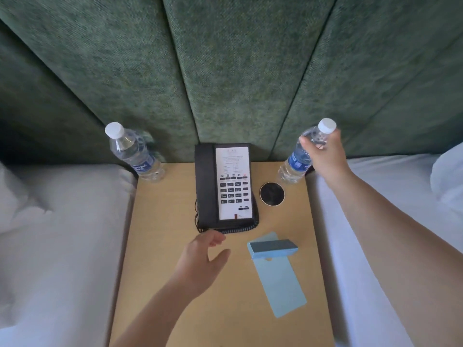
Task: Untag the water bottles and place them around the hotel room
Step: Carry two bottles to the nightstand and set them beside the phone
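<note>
Hotel bedroom: a wooden nightstand (155, 246) stood between two white-sheeted beds (62, 246) against a green padded headboard wall (238, 71), carrying a black corded desk phone (225, 186) with a printed dialling card, a round coaster (272, 194) and pale blue stationery (280, 284).

A: What sits where on the tabletop (160, 246)?

B: The phone (225, 186) is at centre, toward 12 o'clock, backed against the headboard (238, 71). 1 bottle (135, 154) stands at 10 o'clock in the far corner; a 2nd bottle (298, 159) stands at 2 o'clock.

A: And near the phone?

B: A coaster (272, 193) lies just beside it at 3 o'clock. A card (280, 284) lies at 5 o'clock, with a small box (273, 247) on its far end.

A: Either side?

B: 1 bed (57, 234) at 9 o'clock, another bed (363, 221) at 3 o'clock.
</note>
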Action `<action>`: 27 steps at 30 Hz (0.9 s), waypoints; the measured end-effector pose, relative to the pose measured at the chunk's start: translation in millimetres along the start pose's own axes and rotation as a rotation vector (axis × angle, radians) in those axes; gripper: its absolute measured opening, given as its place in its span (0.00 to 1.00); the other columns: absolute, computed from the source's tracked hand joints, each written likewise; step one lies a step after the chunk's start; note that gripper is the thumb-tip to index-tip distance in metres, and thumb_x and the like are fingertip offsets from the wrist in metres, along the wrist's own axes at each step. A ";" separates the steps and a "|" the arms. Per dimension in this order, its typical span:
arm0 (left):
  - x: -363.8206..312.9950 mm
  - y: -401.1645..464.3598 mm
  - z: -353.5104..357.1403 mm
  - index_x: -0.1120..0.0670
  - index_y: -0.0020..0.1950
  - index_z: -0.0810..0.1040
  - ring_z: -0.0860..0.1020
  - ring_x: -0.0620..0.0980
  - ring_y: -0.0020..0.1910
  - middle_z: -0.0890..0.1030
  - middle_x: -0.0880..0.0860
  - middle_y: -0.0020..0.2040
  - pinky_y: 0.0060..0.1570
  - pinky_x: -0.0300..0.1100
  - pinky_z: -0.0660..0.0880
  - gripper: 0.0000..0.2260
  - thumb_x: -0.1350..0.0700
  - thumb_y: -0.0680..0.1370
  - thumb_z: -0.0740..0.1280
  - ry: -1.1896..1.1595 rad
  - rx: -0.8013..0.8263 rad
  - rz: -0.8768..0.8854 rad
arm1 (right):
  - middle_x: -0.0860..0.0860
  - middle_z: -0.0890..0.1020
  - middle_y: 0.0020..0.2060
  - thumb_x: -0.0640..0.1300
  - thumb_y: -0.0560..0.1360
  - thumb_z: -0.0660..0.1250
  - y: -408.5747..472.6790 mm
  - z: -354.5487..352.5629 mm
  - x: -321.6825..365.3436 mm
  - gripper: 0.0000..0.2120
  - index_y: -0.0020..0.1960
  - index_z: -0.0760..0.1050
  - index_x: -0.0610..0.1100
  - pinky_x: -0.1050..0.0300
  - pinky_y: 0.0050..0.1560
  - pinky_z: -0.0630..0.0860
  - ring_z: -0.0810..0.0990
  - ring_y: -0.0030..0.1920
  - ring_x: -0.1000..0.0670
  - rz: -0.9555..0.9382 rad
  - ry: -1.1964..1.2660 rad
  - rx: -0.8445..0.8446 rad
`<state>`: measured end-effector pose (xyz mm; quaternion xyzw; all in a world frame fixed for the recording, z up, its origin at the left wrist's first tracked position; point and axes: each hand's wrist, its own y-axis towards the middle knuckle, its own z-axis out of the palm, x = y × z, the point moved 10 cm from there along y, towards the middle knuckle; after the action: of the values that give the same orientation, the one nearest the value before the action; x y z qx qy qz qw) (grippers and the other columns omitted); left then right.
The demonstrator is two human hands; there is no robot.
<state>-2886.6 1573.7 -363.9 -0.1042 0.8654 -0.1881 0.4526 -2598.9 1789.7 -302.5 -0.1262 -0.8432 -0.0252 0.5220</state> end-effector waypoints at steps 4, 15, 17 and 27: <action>-1.7 -3.1 9.4 0.48 0.52 0.77 0.76 0.39 0.52 0.80 0.43 0.50 0.50 0.34 0.71 0.08 0.54 0.74 0.70 -0.008 0.014 -0.031 | 0.44 0.81 0.57 0.44 0.75 0.69 -1.8 -1.4 -17.8 0.16 0.61 0.73 0.40 0.47 0.65 0.72 0.79 0.59 0.45 0.103 0.090 0.269; -41.7 6.8 24.5 0.49 0.56 0.74 0.76 0.40 0.54 0.78 0.45 0.51 0.51 0.36 0.70 0.11 0.55 0.75 0.69 -0.053 0.048 -0.018 | 0.50 0.75 0.50 0.62 0.67 0.73 -3.8 -15.3 -4.0 0.33 0.60 0.69 0.40 0.57 0.46 0.67 0.73 0.49 0.50 0.091 -0.359 0.111; -64.9 26.0 21.9 0.50 0.57 0.76 0.77 0.42 0.55 0.79 0.46 0.52 0.54 0.38 0.72 0.11 0.55 0.75 0.69 -0.082 0.031 0.012 | 0.52 0.76 0.52 0.58 0.68 0.73 -2.8 -14.3 -5.3 0.30 0.62 0.70 0.43 0.54 0.50 0.71 0.75 0.52 0.50 0.090 -0.321 0.204; -183.7 144.9 69.4 0.48 0.69 0.72 0.75 0.48 0.61 0.77 0.50 0.64 0.61 0.44 0.71 0.21 0.62 0.77 0.61 -0.312 0.177 0.117 | 0.51 0.79 0.48 0.50 0.68 0.76 7.7 -15.8 -4.1 0.24 0.58 0.72 0.43 0.59 0.45 0.69 0.77 0.47 0.50 -0.039 -0.238 0.139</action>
<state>-2726.5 1753.6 -324.1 -0.0414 0.7693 -0.2183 0.5991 -2581.5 1793.6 -299.6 -0.0753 -0.9011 0.0381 0.4252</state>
